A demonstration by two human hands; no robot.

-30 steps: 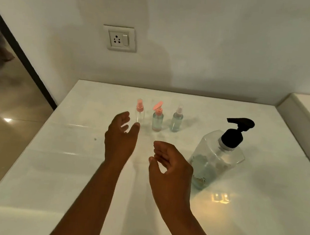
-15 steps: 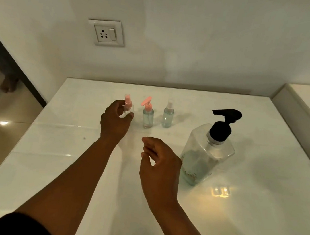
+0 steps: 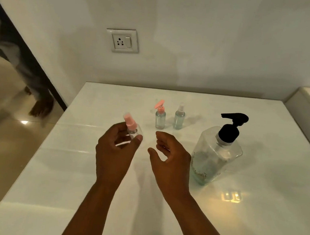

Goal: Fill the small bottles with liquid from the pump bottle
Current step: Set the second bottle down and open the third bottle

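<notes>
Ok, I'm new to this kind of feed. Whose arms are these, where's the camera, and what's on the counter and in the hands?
There is no machine here: these are a person's two bare arms, filmed by one wide-angle camera worn on their head, looking forward and down. The left hand holds a small clear bottle with a pink spray top, lifted off the white counter. The right hand is open and holds nothing. On the counter stand two more small bottles, one with a pink pump and one with a clear cap, and to their right the big pump bottle with a black head.
</notes>
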